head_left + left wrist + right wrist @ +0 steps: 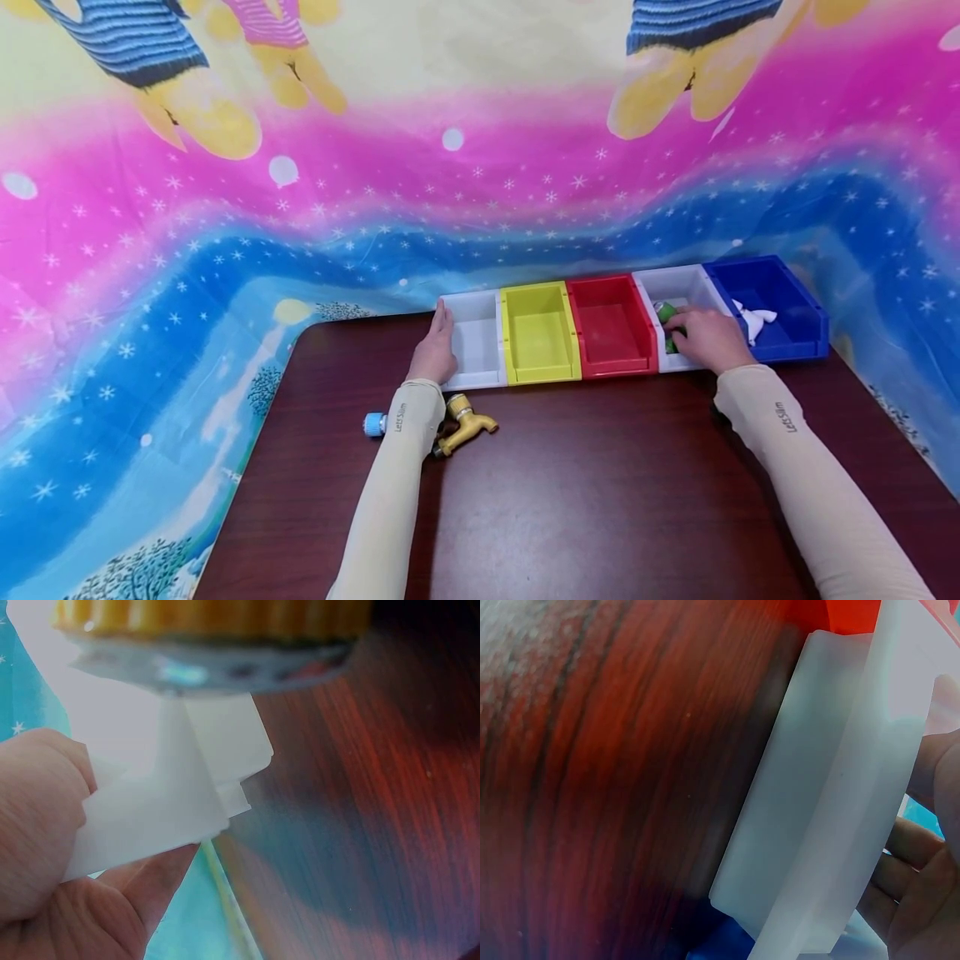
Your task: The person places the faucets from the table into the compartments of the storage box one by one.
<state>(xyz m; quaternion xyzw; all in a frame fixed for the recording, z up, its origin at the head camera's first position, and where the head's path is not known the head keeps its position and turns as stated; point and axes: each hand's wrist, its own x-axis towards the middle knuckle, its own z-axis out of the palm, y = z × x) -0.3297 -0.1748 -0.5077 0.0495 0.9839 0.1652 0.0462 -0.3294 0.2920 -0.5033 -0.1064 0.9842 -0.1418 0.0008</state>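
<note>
In the head view my left hand is at the left end of a row of joined bins. It pinches the side wall of the end white bin, with the wall between thumb and fingers in the left wrist view. My right hand reaches into the other white bin, between the red and blue ones. Its fingers curl on a small green object, partly covered by the hand, so its kind is unclear. In the right wrist view the bin's front hides the fingertips.
A brass-coloured tap and a blue-capped piece lie by the left forearm, which partly covers them. The yellow bin and red bin stand mid-row. A white piece lies in the blue bin. Printed cloth hangs behind.
</note>
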